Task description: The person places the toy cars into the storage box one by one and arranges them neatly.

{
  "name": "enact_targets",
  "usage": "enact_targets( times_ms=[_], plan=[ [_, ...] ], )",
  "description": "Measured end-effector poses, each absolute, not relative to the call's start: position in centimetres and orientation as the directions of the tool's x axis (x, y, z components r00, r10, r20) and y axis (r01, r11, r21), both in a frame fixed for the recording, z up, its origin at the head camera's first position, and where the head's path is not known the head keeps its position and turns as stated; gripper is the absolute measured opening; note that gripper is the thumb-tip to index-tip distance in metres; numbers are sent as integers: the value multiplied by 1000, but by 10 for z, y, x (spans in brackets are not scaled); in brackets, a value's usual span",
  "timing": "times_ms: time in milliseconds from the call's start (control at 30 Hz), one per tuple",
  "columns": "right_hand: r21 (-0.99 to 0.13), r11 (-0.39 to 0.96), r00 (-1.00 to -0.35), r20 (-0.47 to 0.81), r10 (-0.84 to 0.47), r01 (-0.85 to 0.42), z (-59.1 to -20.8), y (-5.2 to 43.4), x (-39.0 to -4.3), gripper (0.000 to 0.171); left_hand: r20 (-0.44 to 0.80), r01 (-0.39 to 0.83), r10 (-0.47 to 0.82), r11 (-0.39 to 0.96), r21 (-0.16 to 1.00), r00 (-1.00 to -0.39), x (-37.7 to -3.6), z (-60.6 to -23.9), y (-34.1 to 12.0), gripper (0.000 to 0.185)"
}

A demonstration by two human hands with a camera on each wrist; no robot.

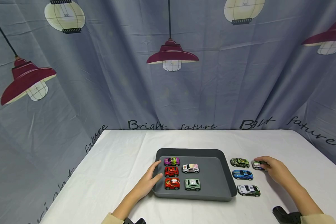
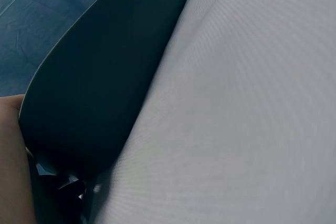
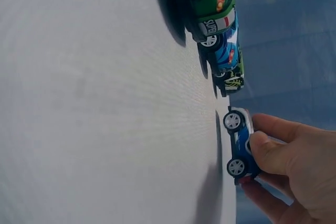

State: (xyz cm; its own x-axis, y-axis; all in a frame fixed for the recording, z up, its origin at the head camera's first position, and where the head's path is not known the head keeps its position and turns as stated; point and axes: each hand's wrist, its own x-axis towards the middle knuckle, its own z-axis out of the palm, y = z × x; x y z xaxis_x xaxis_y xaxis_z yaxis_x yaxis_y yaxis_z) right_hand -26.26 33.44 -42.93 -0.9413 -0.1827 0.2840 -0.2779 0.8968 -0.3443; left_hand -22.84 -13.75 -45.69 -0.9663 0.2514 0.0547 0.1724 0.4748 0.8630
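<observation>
Fingers of the right hand [image 1: 274, 169] pinch a toy car [image 3: 239, 148] standing on the table [image 1: 114, 174] right of the tray [image 1: 212, 193], lengthwise left-right; left hand [image 1: 151, 179] rests flat against the tray.

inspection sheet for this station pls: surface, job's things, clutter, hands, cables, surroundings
Surface: table under a white cloth, flat, a few creases.
Job's things: grey tray holding five toy cars: purple, two red, white, pale green. Right of the tray, on the cloth: camo green car, blue car, white and green car, and a small car in the right hand.
Clutter: nothing seen.
Hands: left hand rests on the tray's left rim; right hand pinches the small car, wheels on the cloth.
Cables: nothing seen.
Surroundings: grey-blue curtain printed with lamps and lettering.
</observation>
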Motion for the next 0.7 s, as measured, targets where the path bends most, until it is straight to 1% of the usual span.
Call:
enact_targets(
  times_ms=[167,333,700],
  plan=[
    [-322,896,-919,345,-188,-305,-424,332,-260,22,52,172,251,482,859,-967,-228,-456,-137,57],
    [-280,880,-861,451,-233,-385,-414,326,-257,21,56,174,250,481,860,-967,-228,-456,-137,57],
    [-261,849,-809,519,-277,-459,-369,281,-244,21,59,176,250,478,860,-966,-227,-456,-137,57]
  ],
)
